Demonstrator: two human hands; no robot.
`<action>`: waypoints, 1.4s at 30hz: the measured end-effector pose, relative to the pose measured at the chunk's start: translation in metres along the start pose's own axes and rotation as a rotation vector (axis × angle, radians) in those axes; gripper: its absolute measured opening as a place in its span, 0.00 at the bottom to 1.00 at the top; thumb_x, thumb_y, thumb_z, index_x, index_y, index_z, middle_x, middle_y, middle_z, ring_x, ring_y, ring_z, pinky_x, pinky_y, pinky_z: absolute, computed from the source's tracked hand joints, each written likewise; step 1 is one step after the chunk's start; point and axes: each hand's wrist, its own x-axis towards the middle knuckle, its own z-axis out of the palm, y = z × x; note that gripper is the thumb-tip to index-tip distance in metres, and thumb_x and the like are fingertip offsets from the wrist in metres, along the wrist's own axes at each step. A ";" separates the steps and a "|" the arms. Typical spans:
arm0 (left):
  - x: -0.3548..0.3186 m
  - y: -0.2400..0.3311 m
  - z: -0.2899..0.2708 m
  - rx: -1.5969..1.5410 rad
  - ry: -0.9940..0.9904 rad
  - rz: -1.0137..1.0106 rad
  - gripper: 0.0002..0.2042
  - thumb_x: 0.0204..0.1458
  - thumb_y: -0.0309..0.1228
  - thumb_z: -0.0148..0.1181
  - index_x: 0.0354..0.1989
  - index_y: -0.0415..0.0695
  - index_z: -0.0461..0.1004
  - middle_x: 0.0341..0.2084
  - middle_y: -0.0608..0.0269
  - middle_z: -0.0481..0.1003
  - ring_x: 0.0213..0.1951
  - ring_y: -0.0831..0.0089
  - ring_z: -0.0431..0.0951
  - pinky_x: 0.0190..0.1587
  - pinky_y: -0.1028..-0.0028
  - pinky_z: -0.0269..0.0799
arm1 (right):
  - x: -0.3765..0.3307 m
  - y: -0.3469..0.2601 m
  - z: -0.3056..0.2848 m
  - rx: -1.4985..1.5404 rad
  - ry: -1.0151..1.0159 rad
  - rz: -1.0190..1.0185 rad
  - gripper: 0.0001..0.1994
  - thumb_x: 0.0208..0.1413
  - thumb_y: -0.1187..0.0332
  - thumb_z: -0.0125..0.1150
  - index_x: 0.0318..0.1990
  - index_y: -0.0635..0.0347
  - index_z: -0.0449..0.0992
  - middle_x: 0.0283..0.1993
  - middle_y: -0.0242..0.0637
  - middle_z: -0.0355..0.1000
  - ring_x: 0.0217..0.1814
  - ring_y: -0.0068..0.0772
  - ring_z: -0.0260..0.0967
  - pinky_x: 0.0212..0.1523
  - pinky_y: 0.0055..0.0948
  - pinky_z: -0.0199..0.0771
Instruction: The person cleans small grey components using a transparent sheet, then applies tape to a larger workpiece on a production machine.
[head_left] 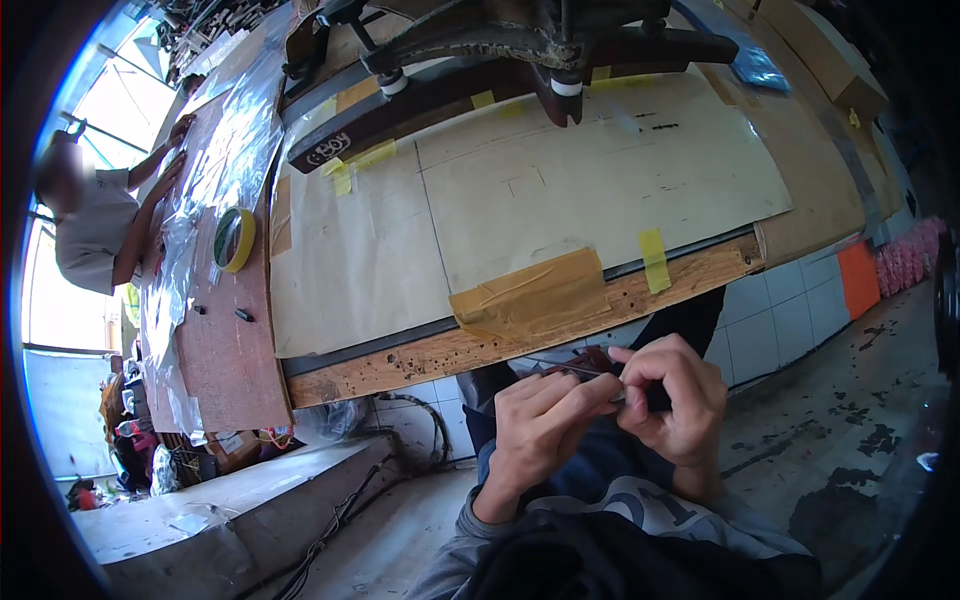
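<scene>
I am sitting at the long wooden workbench (620, 290), whose pitted front edge is running across in front of me, and its top is lying under two large sheets of brown paper (600, 190) held down with brown packing tape (530, 292) and, as far as I am counting, five short strips of yellow tape (654, 258). A dark metal machine frame (470, 60) is standing on the far part of the bench. To my left one roll of yellow tape (235, 240) is resting on a reddish board (225, 350) beside sheets of clear plastic film (235, 130), where another person (95, 215) is leaning with both hands on it. White wall tiles (790, 305) are showing below the bench, and the grey concrete floor (840, 440) is looking stained. I am seeing no containers. My left hand (545, 415) and right hand (675, 400) are meeting just below the bench edge, fingers curled and pinching one small, slim dark tool (590, 362) between them; I cannot tell what it is.
</scene>
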 end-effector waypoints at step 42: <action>-0.004 0.018 -0.006 -0.191 0.171 -0.429 0.14 0.38 0.20 0.63 0.37 0.38 0.75 0.19 0.64 0.74 0.15 0.81 0.64 0.19 0.82 0.61 | 0.001 -0.008 0.021 -0.424 0.186 -0.196 0.06 0.50 0.69 0.54 0.28 0.62 0.71 0.30 0.36 0.66 0.28 0.31 0.70 0.47 0.38 0.64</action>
